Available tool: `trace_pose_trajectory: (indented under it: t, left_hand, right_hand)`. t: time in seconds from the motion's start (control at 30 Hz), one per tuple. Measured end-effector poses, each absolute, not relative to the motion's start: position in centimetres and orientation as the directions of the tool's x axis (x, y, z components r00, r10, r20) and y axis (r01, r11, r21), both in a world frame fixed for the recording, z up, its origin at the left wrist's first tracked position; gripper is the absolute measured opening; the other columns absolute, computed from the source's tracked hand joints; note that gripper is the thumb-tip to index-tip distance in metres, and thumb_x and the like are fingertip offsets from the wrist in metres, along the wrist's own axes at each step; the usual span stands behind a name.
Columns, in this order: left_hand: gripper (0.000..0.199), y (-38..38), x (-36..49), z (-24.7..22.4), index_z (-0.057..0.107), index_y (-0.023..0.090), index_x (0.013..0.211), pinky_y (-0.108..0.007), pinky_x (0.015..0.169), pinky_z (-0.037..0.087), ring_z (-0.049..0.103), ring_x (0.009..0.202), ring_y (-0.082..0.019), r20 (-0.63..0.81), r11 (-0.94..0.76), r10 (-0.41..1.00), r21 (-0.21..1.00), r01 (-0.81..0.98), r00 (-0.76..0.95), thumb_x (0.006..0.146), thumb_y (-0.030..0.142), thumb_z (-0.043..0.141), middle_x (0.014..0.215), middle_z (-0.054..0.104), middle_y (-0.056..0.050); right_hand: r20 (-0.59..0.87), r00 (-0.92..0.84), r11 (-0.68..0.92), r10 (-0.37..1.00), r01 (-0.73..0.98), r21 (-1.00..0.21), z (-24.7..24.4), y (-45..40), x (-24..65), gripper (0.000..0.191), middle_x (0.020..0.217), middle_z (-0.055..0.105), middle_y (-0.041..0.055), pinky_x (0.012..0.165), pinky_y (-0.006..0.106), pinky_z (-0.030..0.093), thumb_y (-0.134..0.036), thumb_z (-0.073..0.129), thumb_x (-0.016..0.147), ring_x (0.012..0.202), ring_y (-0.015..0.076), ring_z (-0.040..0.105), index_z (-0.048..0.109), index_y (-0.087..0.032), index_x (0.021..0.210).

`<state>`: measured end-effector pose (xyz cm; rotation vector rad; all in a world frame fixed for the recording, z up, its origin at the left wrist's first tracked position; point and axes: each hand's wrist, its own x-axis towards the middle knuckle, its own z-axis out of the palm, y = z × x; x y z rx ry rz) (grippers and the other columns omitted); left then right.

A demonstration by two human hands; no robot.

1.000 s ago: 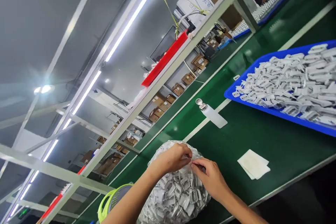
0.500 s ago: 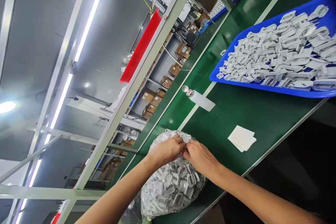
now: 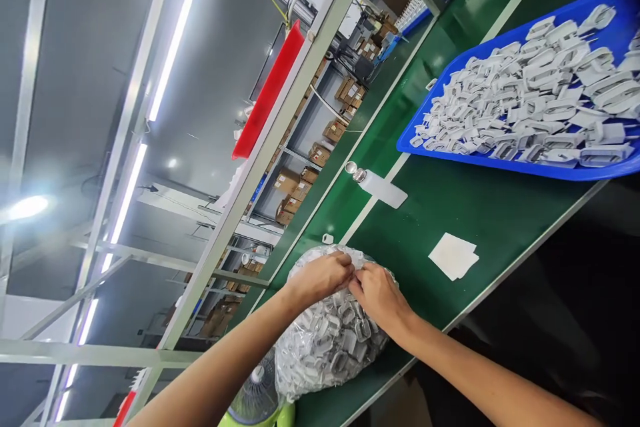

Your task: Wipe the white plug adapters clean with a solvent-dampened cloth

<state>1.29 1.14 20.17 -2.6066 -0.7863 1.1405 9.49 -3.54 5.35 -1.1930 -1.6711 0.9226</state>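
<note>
A clear plastic bag [image 3: 320, 353] full of small white plastic parts sits on the green work surface [image 3: 415, 247]. My left hand [image 3: 325, 278] is closed at the top of the bag, its fingertips pinching the plastic. Right beside it, my right hand [image 3: 379, 290] is closed too, with thumb and fingers on the same bunched spot. The two hands meet, and the exact fold of plastic between them is hidden by the fingers.
A blue tray [image 3: 560, 172] heaped with white plastic parts stands at the right. A white bottle [image 3: 383, 189] lies on the surface, with white paper pieces [image 3: 453, 255] nearer me. One loose white part [image 3: 327, 239] lies behind the bag. A green fan [image 3: 255, 393] is at lower left.
The view has shifted slightly, showing more of the fan and the loose part behind the bag. Both hands stay together at the bag's top with little change.
</note>
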Motion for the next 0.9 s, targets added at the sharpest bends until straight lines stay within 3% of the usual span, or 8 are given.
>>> trace_pose_trajectory:
  t: [0.2, 0.37, 0.53, 0.67, 0.9]
  left_hand:
    - [0.027, 1.0, 0.3, 20.0, 0.064, 0.017, 0.088, -0.029, 0.077, 0.047, 0.062, 0.087, -0.02, -0.647, -0.863, 0.506, -0.369, 0.346, 0.57, 0.105, 0.032, 0.048, 0.089, 0.065, -0.005]
    - [0.024, 0.6, -0.2, 19.5, 0.063, 0.016, 0.09, -0.031, 0.077, 0.049, 0.063, 0.087, -0.021, -0.605, -0.846, 0.533, -0.401, 0.351, 0.592, 0.105, 0.025, 0.046, 0.089, 0.065, -0.006]
    - [0.024, 0.4, -0.2, 19.4, 0.062, 0.016, 0.091, -0.031, 0.073, 0.049, 0.062, 0.084, -0.021, -0.571, -0.839, 0.538, -0.431, 0.331, 0.62, 0.105, 0.023, 0.045, 0.089, 0.064, -0.006]
    - [0.019, 0.6, 0.0, 19.4, 0.062, 0.016, 0.09, -0.032, 0.072, 0.047, 0.061, 0.084, -0.021, -0.608, -0.876, 0.464, -0.421, 0.234, 0.645, 0.103, 0.018, 0.049, 0.086, 0.063, -0.006]
    - [0.017, 0.7, 0.8, 19.2, 0.065, 0.014, 0.087, -0.036, 0.073, 0.044, 0.059, 0.084, -0.024, -0.681, -0.904, 0.359, -0.424, 0.057, 0.638, 0.096, 0.005, 0.054, 0.085, 0.065, -0.009]
  right_hand:
    - [0.229, -0.145, 0.263, 0.963, 0.293, -0.919, 4.5, -3.4, 9.3, 0.021, 0.087, 0.07, 0.0009, 0.079, 0.035, 0.058, -0.032, 0.063, 0.1, 0.081, 0.0152, 0.069, 0.067, -0.015, 0.087]
    - [0.254, -0.136, 0.281, 0.958, 0.244, -0.928, 3.1, -3.2, 9.3, 0.027, 0.076, 0.067, -0.0023, 0.07, 0.03, 0.057, -0.034, 0.061, 0.101, 0.068, 0.0124, 0.065, 0.065, -0.016, 0.08]
    - [0.299, -0.16, 0.326, 0.941, 0.19, -0.926, 2.8, -2.5, 9.8, 0.026, 0.078, 0.066, -0.0021, 0.071, 0.031, 0.056, -0.034, 0.063, 0.099, 0.071, 0.0129, 0.064, 0.064, -0.016, 0.08]
    - [0.329, -0.191, 0.36, 0.925, 0.159, -0.919, 3.1, -2.1, 10.1, 0.023, 0.084, 0.067, -0.0003, 0.074, 0.032, 0.056, -0.031, 0.066, 0.098, 0.078, 0.0143, 0.066, 0.064, -0.016, 0.081]
    - [0.306, -0.131, 0.323, 0.943, 0.137, -0.936, 3.4, -2.8, 10.1, 0.026, 0.077, 0.063, -0.0025, 0.066, 0.028, 0.053, -0.028, 0.065, 0.098, 0.067, 0.0114, 0.06, 0.061, -0.016, 0.075]
